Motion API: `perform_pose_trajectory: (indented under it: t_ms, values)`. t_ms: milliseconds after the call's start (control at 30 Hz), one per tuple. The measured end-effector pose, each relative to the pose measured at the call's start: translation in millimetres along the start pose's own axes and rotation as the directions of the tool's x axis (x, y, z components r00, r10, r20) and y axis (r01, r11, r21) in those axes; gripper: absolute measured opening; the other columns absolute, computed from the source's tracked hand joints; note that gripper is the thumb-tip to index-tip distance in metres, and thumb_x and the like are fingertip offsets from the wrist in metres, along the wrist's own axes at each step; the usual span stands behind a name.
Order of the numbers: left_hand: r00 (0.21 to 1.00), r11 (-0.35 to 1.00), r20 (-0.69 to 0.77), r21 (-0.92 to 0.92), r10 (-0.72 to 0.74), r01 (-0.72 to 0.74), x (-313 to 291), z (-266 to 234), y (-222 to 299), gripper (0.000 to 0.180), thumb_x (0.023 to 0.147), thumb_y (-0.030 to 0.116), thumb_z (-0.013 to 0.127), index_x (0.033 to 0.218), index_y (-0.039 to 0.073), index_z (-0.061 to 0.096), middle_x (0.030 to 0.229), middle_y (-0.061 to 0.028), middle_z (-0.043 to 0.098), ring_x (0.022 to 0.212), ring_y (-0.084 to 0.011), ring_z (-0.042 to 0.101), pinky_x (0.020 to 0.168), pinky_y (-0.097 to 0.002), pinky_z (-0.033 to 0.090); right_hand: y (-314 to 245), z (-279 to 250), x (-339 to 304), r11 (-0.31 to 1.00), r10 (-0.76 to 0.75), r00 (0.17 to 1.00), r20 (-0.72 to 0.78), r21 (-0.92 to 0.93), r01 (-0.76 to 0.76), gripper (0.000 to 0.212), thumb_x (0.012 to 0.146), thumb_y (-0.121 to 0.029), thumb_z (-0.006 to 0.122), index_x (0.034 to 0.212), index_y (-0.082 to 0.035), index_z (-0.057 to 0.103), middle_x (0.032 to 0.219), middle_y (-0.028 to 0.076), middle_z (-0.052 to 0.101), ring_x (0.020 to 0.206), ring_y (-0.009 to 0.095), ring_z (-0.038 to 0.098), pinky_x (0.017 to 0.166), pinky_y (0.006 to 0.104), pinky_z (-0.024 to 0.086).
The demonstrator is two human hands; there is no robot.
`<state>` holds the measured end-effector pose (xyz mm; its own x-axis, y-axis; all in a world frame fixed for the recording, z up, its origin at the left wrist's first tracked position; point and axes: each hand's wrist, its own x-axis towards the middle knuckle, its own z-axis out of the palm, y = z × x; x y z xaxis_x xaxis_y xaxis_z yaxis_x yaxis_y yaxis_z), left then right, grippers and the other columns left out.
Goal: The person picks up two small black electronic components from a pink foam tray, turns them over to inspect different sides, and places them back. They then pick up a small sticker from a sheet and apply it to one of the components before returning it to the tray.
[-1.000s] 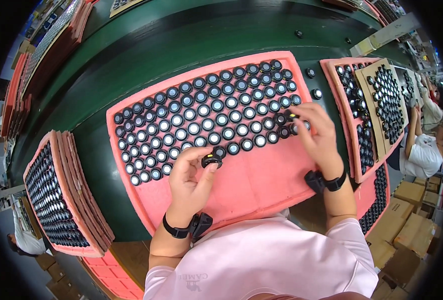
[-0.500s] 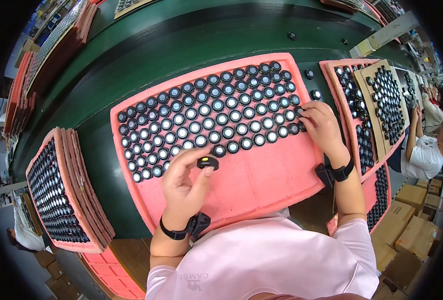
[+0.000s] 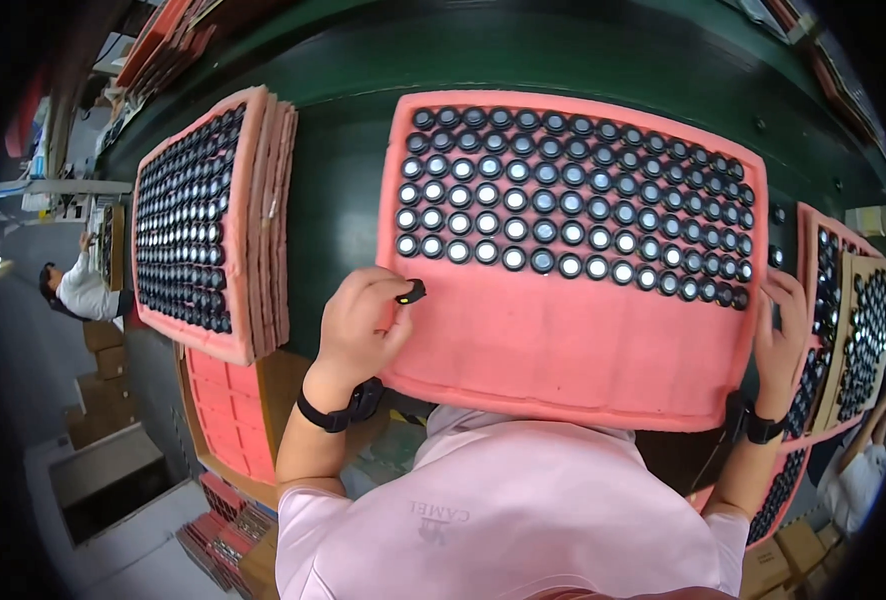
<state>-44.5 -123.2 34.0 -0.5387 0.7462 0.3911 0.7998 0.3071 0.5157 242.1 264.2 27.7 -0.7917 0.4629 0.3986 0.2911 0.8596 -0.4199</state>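
Observation:
A pink foam tray (image 3: 563, 350) lies before me on the green bench. Its far part bears rows of small round black parts (image 3: 516, 201) with pale silver centres; the near part is bare pink foam. My left hand (image 3: 361, 318) is closed at the tray's left edge, pinching one black round part (image 3: 411, 293) with a yellow mark, tilted on its side. At the right rim, my right hand (image 3: 785, 318) has its thumb and fingers apart near the end of the nearest row. I see nothing in it, though its inner side is partly hidden.
To the left stands a stack of pink trays (image 3: 273, 230), the top one full of black parts. More filled trays (image 3: 813, 290) and a brown board (image 3: 858, 330) with parts lie at the right. Two other people are at the far left and far right.
My view has swung to the left. My left hand, still pinching the black part, has gone to the tray's left edge. My right hand has drawn back from the row's end to the right rim.

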Motion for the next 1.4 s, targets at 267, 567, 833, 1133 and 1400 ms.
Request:
perform_pose_trajectory:
  t_ms: [267,567,833,1133,1400]
  values:
    - [0.985,0.958,0.119,0.242,0.126,-0.152,-11,4,-32,0.021,0.068,0.001,0.069,0.087,0.004,0.061,0.094,-0.0075,0.062,0.088,-0.0290,0.061,0.075,-0.0385,0.050,-23,3,11,0.997,-0.078,0.996,0.046,0.003,0.078,0.012,0.085,0.006,0.061,0.096,0.003,0.062,0.106,0.014,0.062,0.098,0.028,0.061,0.084,0.0333,0.048]
    - [0.976,0.946,0.164,0.268,0.142,-0.183,-8,3,-34,0.016,0.070,0.003,0.070,0.084,0.004,0.063,0.094,-0.0087,0.061,0.087,-0.0291,0.060,0.075,-0.0393,0.049,-33,-9,10,0.995,-0.094,0.992,0.083,-0.025,0.096,0.011,0.083,0.006,0.061,0.094,0.003,0.061,0.104,0.015,0.061,0.096,0.029,0.061,0.083,0.0342,0.048]
    - [0.974,0.954,0.177,0.237,0.141,-0.182,-1,6,-29,0.018,0.070,-0.001,0.070,0.086,0.003,0.063,0.094,-0.0105,0.061,0.087,-0.0304,0.060,0.074,-0.0403,0.048,11,-22,22,0.997,-0.058,0.997,0.047,-0.055,0.060,0.013,0.080,0.005,0.063,0.093,0.002,0.061,0.101,0.014,0.062,0.095,0.029,0.061,0.083,0.0336,0.047]
    - [0.974,0.961,0.217,0.251,0.064,-0.119,14,4,-5,0.021,0.072,-0.001,0.070,0.091,0.002,0.061,0.103,-0.0150,0.059,0.094,-0.0336,0.058,0.080,-0.0400,0.048,106,-19,43,0.964,0.258,0.964,0.057,-0.086,-0.253,0.017,0.083,0.002,0.062,0.100,0.001,0.061,0.105,0.013,0.061,0.093,0.027,0.062,0.081,0.0318,0.049]
    - [0.961,0.998,0.272,0.013,0.057,-0.063,29,3,18,0.020,0.072,-0.004,0.067,0.091,0.001,0.060,0.104,-0.0156,0.059,0.095,-0.0330,0.059,0.081,-0.0386,0.048,122,-2,70,0.951,0.245,0.960,0.137,-0.226,-0.210,0.026,0.081,-0.005,0.065,0.107,-0.002,0.062,0.109,0.014,0.060,0.094,0.030,0.062,0.084,0.0355,0.050]
